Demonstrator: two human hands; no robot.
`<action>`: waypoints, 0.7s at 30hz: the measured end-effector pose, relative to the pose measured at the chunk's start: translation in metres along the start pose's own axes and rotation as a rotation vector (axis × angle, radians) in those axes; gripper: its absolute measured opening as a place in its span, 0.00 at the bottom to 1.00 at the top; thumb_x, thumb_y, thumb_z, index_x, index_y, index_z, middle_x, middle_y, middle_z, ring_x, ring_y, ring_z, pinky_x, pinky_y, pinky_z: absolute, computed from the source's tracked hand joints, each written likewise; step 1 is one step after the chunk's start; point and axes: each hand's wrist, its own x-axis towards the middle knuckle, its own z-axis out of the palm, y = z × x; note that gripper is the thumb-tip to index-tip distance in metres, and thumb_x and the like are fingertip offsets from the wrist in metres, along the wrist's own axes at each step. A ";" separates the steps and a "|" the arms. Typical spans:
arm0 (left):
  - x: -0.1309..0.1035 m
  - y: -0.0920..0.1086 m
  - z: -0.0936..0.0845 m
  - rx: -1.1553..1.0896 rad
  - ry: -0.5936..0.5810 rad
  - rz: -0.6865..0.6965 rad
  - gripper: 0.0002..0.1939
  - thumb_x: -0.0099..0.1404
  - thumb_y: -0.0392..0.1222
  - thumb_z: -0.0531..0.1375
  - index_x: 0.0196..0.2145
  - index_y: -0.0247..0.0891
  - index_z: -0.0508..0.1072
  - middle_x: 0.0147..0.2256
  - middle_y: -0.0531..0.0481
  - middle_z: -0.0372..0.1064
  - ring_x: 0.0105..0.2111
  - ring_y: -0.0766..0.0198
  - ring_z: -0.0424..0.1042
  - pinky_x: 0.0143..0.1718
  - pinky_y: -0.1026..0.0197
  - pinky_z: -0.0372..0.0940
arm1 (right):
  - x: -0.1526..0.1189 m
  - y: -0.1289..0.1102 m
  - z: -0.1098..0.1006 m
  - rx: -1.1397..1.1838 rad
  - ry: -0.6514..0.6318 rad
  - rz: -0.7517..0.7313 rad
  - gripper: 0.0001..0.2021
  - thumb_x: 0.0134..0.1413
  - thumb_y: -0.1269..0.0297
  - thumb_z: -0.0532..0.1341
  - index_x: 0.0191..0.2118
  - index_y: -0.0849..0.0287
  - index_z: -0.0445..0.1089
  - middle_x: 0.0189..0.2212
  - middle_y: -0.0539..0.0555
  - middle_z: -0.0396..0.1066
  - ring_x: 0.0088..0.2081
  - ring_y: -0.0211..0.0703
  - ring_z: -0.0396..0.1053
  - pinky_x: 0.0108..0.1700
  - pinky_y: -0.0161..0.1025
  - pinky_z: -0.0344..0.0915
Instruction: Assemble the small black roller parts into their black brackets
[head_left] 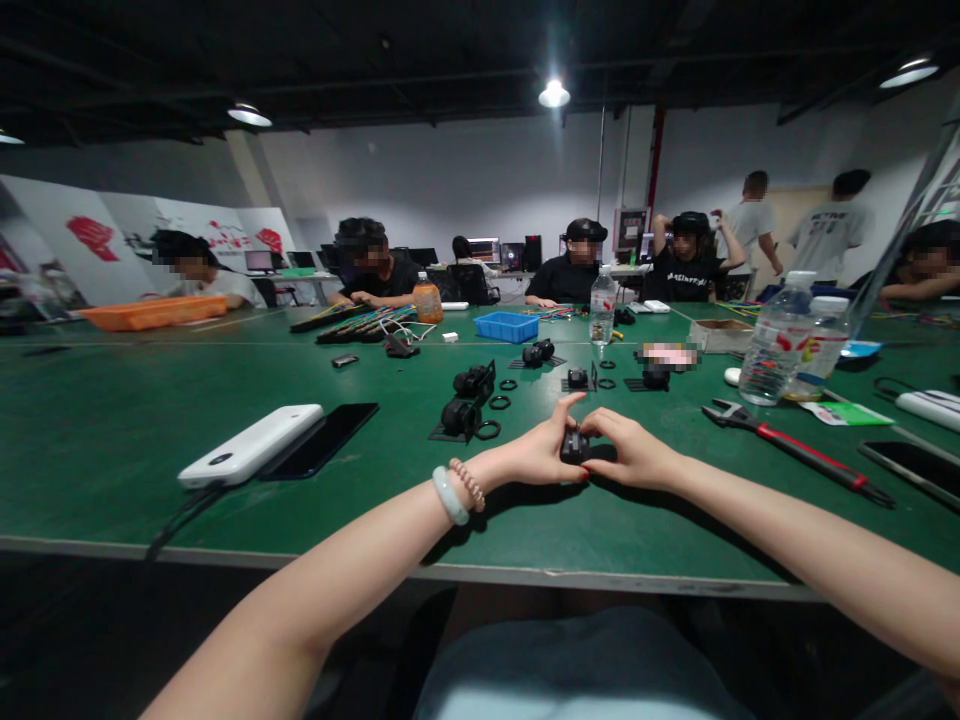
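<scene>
Both my hands meet over a small black plastic part [576, 446] low above the green table [420, 520]. My left hand [546, 450] grips it from the left, thumb and fingers closed around its side. From the right, my right hand [634, 450] pinches the same part, its fingertips on the top and lower edge. Part of the piece is hidden by my fingers. Just beyond are similar black assemblies [459, 418] with flat slotted plates, and several black rings [488, 430] lie beside them. Another black assembly [656, 378] stands farther right.
On the left lie a white power bank [251, 445] and a dark phone [322, 440]. Red-handled pliers [810, 455] and water bottles [776, 345] are on the right. A blue tray [507, 326] and an orange tray [157, 313] stand farther back. Several people sit across the table.
</scene>
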 end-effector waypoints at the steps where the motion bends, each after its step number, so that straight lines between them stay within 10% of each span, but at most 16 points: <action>1: 0.000 0.000 0.000 -0.005 -0.002 -0.002 0.47 0.48 0.37 0.62 0.58 0.42 0.35 0.35 0.52 0.57 0.33 0.65 0.63 0.36 0.60 0.60 | 0.000 0.000 0.000 0.002 0.001 0.002 0.15 0.43 0.68 0.62 0.39 0.59 0.60 0.36 0.55 0.63 0.37 0.45 0.62 0.39 0.43 0.61; 21: 0.023 -0.012 0.001 -0.132 -0.083 -0.060 0.48 0.45 0.32 0.62 0.57 0.42 0.38 0.36 0.51 0.61 0.28 0.67 0.65 0.28 0.64 0.62 | 0.001 0.016 -0.002 -0.020 0.050 0.057 0.12 0.41 0.67 0.62 0.36 0.60 0.63 0.32 0.54 0.66 0.33 0.42 0.64 0.35 0.40 0.62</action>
